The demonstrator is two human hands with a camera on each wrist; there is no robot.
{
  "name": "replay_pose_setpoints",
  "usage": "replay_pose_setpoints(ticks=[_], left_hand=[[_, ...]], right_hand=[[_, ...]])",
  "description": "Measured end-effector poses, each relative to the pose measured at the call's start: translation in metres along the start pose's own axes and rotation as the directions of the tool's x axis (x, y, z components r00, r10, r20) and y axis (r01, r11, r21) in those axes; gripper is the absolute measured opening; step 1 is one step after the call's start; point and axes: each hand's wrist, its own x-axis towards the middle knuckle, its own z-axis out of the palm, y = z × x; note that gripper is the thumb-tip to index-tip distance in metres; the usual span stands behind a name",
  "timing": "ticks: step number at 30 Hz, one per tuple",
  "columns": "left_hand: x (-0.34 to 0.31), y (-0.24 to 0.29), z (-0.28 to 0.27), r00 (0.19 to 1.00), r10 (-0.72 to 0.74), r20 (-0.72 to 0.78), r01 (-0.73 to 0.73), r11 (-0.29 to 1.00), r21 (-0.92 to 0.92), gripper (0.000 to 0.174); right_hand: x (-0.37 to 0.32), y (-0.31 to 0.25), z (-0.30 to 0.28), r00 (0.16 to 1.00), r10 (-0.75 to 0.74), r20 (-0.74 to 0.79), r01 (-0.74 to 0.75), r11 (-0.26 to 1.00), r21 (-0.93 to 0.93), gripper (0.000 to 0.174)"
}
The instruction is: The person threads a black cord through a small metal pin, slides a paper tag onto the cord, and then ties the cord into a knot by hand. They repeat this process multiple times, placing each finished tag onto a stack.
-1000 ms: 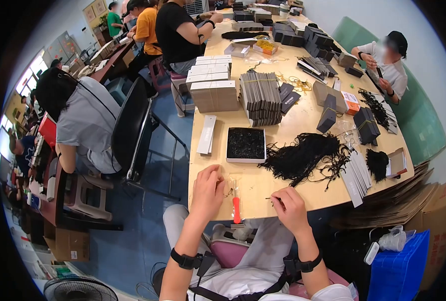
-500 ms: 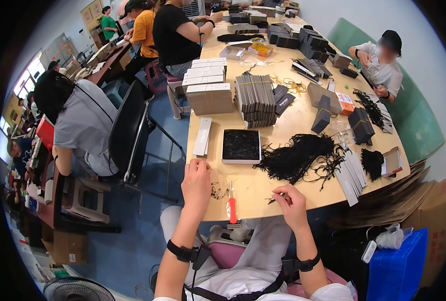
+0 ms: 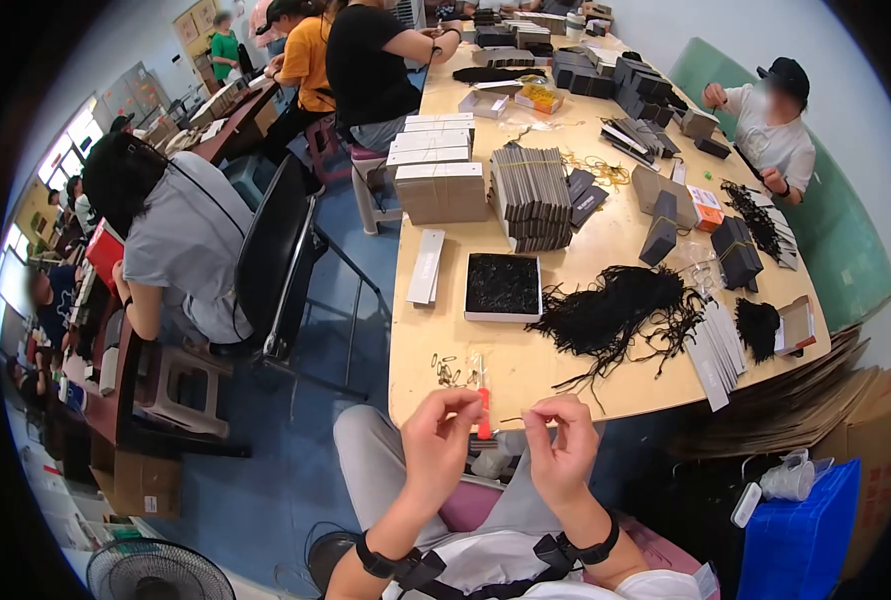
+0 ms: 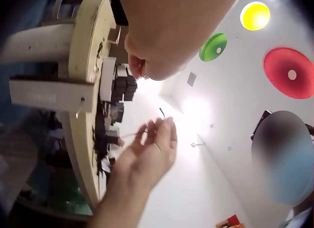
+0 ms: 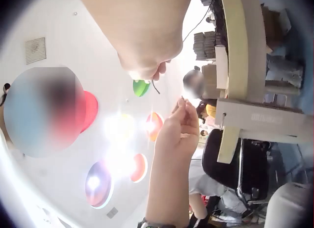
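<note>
My left hand (image 3: 437, 440) is raised at the table's front edge, thumb and forefinger pinched together. In the right wrist view, a small dark piece (image 5: 182, 97) peeks from its fingertips; I cannot tell its kind. Facing it, my right hand (image 3: 562, 445) pinches a thin black cord (image 5: 156, 87), whose short end sticks out toward the left hand. A narrow gap separates the two hands. Just beyond the left hand lie several small wire pins (image 3: 447, 371) on the table. A red-handled tool (image 3: 484, 412) lies behind the left fingertips, partly hidden by them.
A white box of small black pieces (image 3: 503, 284) stands ahead, beside a heap of black cords (image 3: 615, 312). Printed tags (image 3: 425, 267) lie left, more tags (image 3: 715, 352) right. Bundled card stacks (image 3: 440, 192) stand farther back. Another person (image 3: 773, 135) sits across at the right.
The left hand has come from the table's left part, by the pins, back and right toward the right hand. The right hand, still pinching the cord, has turned and drawn nearer the body.
</note>
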Motion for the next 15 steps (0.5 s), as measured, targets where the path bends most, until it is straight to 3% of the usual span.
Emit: replay_pose_setpoints(ticks=[2,5,8,10,15], left_hand=[[-0.009,0.001,0.001,1.000,-0.022,-0.007,0.022,0.999,-0.050,0.009],[-0.015,0.000,0.002,0.999,0.040,-0.021,-0.040,0.999,0.008,0.014],[-0.017,-0.002,0.003,1.000,-0.013,-0.017,0.012,0.998,-0.067,0.017],[-0.018,-0.003,0.004,0.995,-0.099,0.000,0.096,0.973,-0.212,0.017],[-0.020,-0.005,0.006,0.992,-0.125,-0.019,0.115,0.955,-0.272,0.018]], right_hand=[[0.000,0.002,0.002,0.990,-0.138,0.009,0.138,0.986,-0.092,0.020],[-0.003,0.000,0.002,0.984,-0.176,0.033,0.179,0.970,-0.164,0.020],[-0.005,0.000,0.001,0.968,-0.242,0.073,0.251,0.951,-0.182,0.023],[-0.006,0.000,0.001,0.959,-0.267,0.092,0.280,0.940,-0.194,0.025],[-0.010,0.007,0.002,0.912,-0.388,0.137,0.411,0.872,-0.267,0.030]])
